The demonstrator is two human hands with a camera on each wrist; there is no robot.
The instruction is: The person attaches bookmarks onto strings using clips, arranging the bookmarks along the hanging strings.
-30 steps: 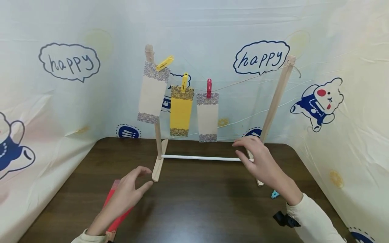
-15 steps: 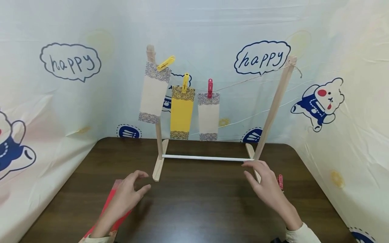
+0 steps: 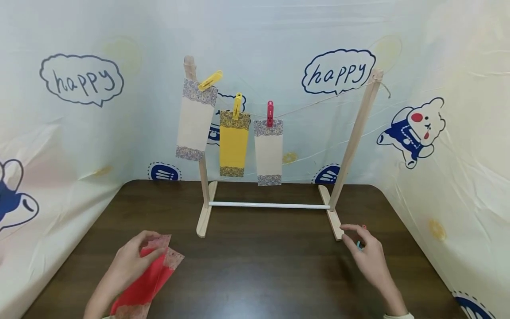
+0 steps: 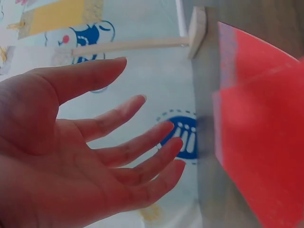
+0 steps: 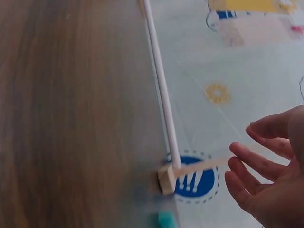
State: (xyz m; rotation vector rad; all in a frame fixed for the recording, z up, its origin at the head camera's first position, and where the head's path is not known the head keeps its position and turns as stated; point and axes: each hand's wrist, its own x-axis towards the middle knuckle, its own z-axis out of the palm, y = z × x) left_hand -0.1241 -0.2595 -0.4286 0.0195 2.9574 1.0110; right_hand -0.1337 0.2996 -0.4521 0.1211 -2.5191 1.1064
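Over the left part of the table, my left hand (image 3: 129, 261) hovers above red paper strips (image 3: 139, 285) with lace-patterned ends, at least two overlapping. The left wrist view shows that hand's fingers spread and loosely bent, apart from the red paper (image 4: 266, 128). My right hand (image 3: 370, 261) is by the right foot of a wooden rack (image 3: 352, 146), fingers relaxed and holding nothing visible. Partly hidden behind it lies a small blue clip (image 3: 360, 245); a bit of red shows at its knuckles. In the right wrist view, a teal piece (image 5: 165, 220) sits at the bottom edge.
From the rack's sagging string (image 3: 314, 105) hang a white strip (image 3: 195, 122), a yellow strip (image 3: 232, 148) and another white strip (image 3: 268, 153). Yellow clips (image 3: 237, 105) and a red clip (image 3: 270, 113) pin them. A white rod (image 3: 268, 205) joins the rack's feet. Printed cloth surrounds the table.
My right hand has come down and nearer from the rack's right post to beside its foot. My left hand has shifted left, baring more of the red strips.
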